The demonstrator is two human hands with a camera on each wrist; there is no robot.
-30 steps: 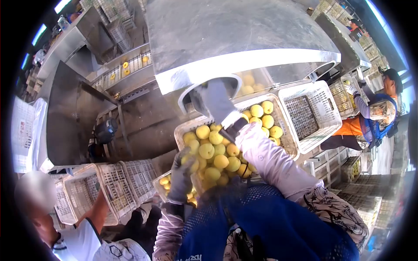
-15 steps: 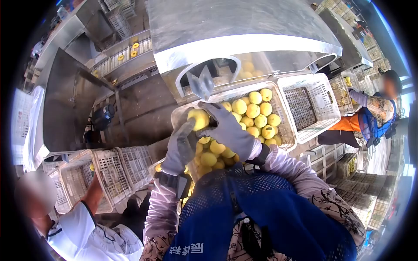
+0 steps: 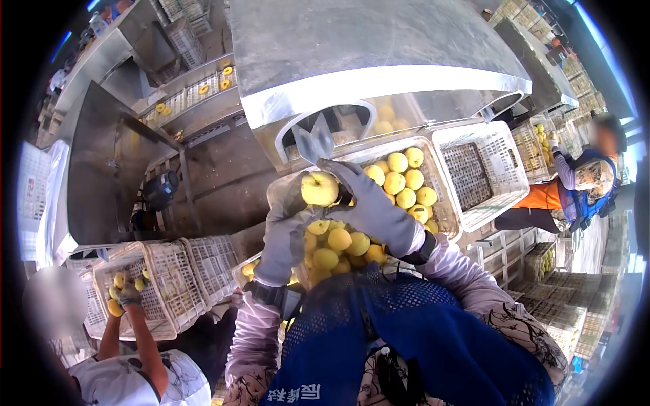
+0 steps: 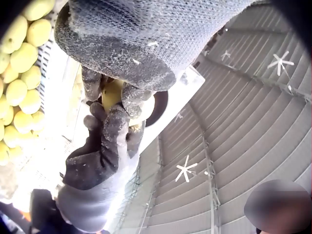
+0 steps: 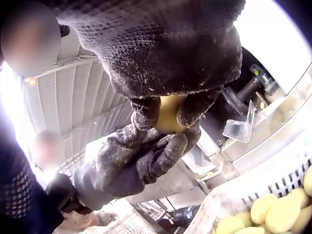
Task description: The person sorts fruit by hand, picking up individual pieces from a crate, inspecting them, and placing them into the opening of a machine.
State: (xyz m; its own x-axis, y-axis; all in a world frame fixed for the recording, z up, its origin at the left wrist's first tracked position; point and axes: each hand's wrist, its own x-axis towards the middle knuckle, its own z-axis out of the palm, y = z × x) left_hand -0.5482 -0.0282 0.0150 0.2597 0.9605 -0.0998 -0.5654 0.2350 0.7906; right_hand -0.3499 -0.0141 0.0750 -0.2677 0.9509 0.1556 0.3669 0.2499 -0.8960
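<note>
Left hand (image 3: pixel 283 240) and right hand (image 3: pixel 382 216), both gloved, have their fingers curled round one yellow fruit (image 3: pixel 319 189), gripping it between them. Beyond them bulks the steel housing (image 3: pixel 379 34); under and beside my hands is the fruit crate (image 3: pixel 444 204), then, smaller, the bent metal plate (image 3: pixel 313 143) just past my fingertips. Smallest is the fruit itself, held up clear of the crate. By my judgement, this one is picked up and the heaped fruit (image 3: pixel 338 239) is still to be handled; I can't tell how many are done. A second ago my right hand was reaching up by the plate; half a second ago the fruit's stem hollow showed less plainly than now.
</note>
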